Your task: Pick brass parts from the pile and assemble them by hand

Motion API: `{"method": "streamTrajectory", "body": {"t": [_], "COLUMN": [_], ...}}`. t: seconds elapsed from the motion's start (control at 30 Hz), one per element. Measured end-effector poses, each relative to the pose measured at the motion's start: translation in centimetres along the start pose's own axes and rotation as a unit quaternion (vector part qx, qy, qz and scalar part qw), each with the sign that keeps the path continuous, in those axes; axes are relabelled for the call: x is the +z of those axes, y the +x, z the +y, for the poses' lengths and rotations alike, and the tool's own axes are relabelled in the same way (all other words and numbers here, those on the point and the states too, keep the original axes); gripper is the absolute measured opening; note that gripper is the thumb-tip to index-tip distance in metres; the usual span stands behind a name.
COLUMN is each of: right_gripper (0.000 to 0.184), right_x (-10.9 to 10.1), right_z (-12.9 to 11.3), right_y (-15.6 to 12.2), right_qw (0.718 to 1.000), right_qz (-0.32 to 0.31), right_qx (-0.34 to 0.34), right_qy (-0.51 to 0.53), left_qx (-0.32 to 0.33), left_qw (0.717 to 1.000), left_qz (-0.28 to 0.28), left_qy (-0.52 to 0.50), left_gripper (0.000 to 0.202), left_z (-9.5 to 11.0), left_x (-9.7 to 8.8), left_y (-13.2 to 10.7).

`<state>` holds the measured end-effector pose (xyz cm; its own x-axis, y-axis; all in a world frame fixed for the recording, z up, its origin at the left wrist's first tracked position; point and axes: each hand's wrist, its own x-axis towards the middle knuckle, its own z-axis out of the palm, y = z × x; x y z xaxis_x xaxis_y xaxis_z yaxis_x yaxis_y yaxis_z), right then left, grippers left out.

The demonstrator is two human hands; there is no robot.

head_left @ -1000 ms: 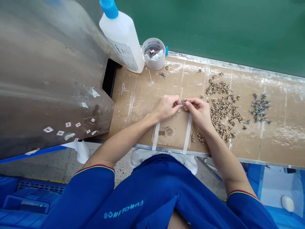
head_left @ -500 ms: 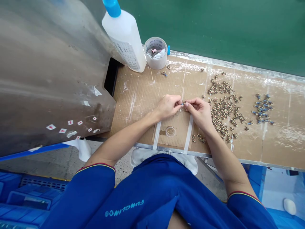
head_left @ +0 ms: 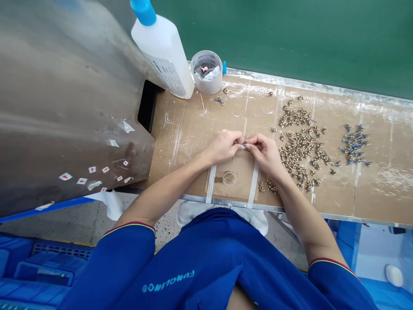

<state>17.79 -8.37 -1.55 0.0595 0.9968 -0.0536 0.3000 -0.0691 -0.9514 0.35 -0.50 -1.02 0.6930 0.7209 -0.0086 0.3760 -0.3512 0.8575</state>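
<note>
My left hand and my right hand meet fingertip to fingertip over the cardboard-covered bench. Both are pinched on one tiny metal part with a blue end. A heap of small brass-coloured parts lies just right of my right hand. Farther right sits a smaller group of blue-tipped parts. A few loose brass parts rest by my right wrist. A small clear round dish lies on a taped cardboard patch below my hands.
A white bottle with a blue cap and a tape roll holding scraps stand at the back left. A large metal housing fills the left side. A green wall backs the bench. Blue crates sit on the floor.
My hands stay pinched together on the part; the fingertips shift slightly. The view moves a little as my head moves.
</note>
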Motion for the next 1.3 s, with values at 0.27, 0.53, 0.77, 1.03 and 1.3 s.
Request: {"method": "streamTrajectory", "body": {"t": [0.27, 0.53, 0.77, 1.03, 1.3], "right_gripper": [0.021, 0.026, 0.03, 0.033, 0.032], "right_x": [0.4, 0.1, 0.1, 0.1, 0.5], "right_z": [0.0, 0.2, 0.1, 0.2, 0.5], "right_y": [-0.2, 0.3, 0.5, 0.1, 0.0], "right_qw": [1.0, 0.99, 0.989, 0.998, 0.999], "right_qz": [0.009, 0.057, 0.06, 0.03, 0.021], "right_qx": [0.01, 0.041, 0.038, 0.001, -0.015], "right_qy": [0.013, 0.121, 0.13, 0.052, 0.035], "left_qx": [-0.016, -0.023, 0.031, 0.077, 0.067], "left_qw": [0.997, 0.993, 0.997, 0.995, 0.996], "left_qz": [-0.007, 0.018, 0.045, 0.044, 0.031], "left_qy": [-0.078, -0.112, -0.045, -0.035, -0.047], "left_gripper": [0.016, 0.013, 0.021, 0.022, 0.024], "left_z": [0.1, 0.3, 0.0, -0.9, -1.0], "left_x": [-0.1, -0.3, 0.0, 0.6, 0.5], "left_y": [-0.2, 0.0, 0.0, 0.0, -0.1]}}
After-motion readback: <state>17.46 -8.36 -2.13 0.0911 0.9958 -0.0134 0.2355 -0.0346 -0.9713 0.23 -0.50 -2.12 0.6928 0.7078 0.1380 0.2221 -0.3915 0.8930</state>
